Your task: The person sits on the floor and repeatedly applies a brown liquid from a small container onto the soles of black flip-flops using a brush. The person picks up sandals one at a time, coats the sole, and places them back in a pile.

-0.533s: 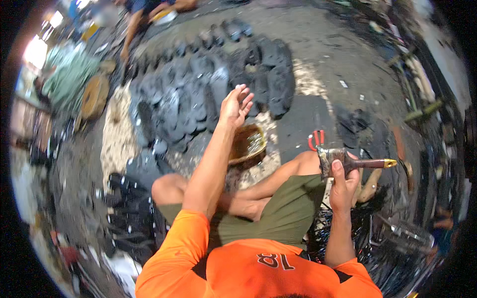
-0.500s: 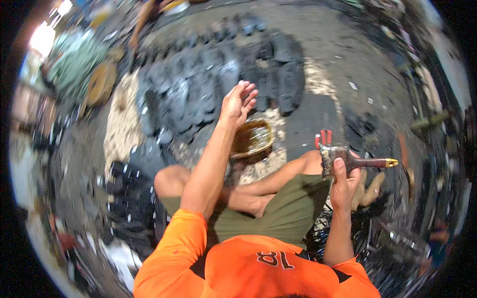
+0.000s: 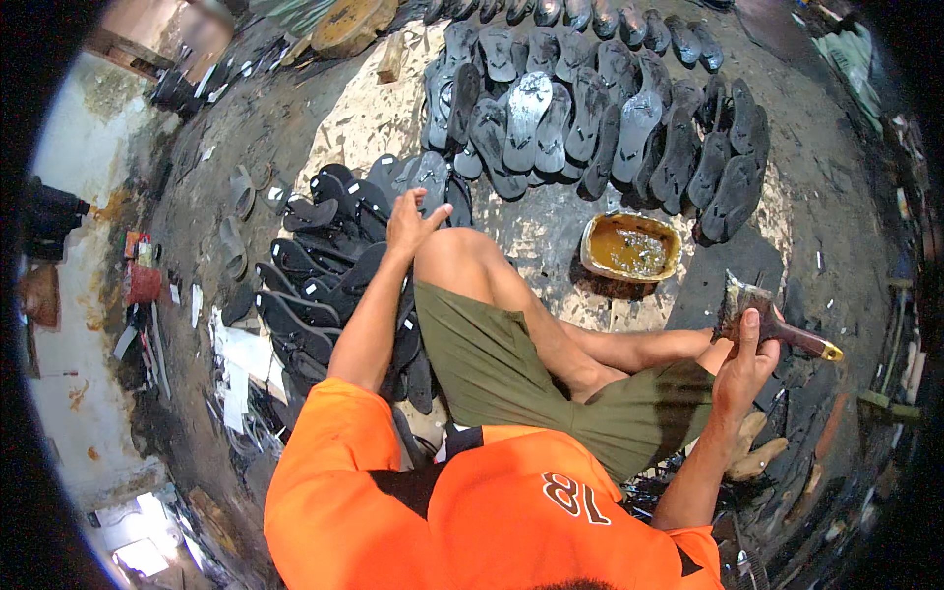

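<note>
My right hand [image 3: 749, 366] grips a wide paintbrush [image 3: 801, 337] by the base of its dark handle, whose end is yellow. Its bristles are worn and point left. My left hand [image 3: 413, 228] is open, fingers spread, beside my raised knee. Just beyond those fingers lies a dark grey flip-flop sole [image 3: 429, 177]; I cannot tell whether they touch it. A pile of black strapped flip-flops [image 3: 300, 320] spreads to the left of this hand. Between my two hands, farther off, stands a tub of amber liquid [image 3: 631, 248] with a crusted rim.
Rows of dark soles [image 3: 580, 128] cover the far floor, partly on a pale board [image 3: 359, 123]. A dark flat sheet [image 3: 718, 270] lies right of the tub. At far left are paper scraps [image 3: 241, 369] and a stained wall [image 3: 84, 364]. A round wooden block [image 3: 354, 25] sits at the back.
My view has swung left, bringing the pile of flip-flops into sight. My left hand has gone from near the tub to the pile's edge. The paintbrush is still in my right hand.
</note>
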### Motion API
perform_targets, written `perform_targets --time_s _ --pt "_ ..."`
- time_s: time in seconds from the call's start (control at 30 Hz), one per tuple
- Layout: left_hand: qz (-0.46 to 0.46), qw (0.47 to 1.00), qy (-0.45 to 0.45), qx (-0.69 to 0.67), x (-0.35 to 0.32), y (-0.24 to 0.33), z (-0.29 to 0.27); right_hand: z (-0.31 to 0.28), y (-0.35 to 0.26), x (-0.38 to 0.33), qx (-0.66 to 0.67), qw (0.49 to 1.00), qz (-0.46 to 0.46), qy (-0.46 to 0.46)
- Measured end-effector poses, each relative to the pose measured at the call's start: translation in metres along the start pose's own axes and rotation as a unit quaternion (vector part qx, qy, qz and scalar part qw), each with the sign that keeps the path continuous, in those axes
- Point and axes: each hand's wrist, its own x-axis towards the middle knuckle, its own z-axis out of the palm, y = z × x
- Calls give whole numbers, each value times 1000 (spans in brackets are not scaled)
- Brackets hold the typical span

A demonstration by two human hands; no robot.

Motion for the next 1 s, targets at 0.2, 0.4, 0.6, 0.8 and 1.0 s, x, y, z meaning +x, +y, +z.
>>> perform_targets --time_s 0.2,0.4,0.6,0.8,1.0 --pt "8 965 -120 231 13 1 40 -1 6 3 -46 999 -27 6" --pt "-121 991 -55 12 -18 -38 12 5 -8 -1 -40 998 -51 24" --pt "-65 998 -19 -20 -53 -8 -74 -8 9 4 -41 999 -22 23" --pt "90 973 212 12 -118 45 -196 13 56 48 -175 977 -28 -118" --pt "230 955 158 -104 -153 61 -194 77 155 85 -357 867 -131 -322"
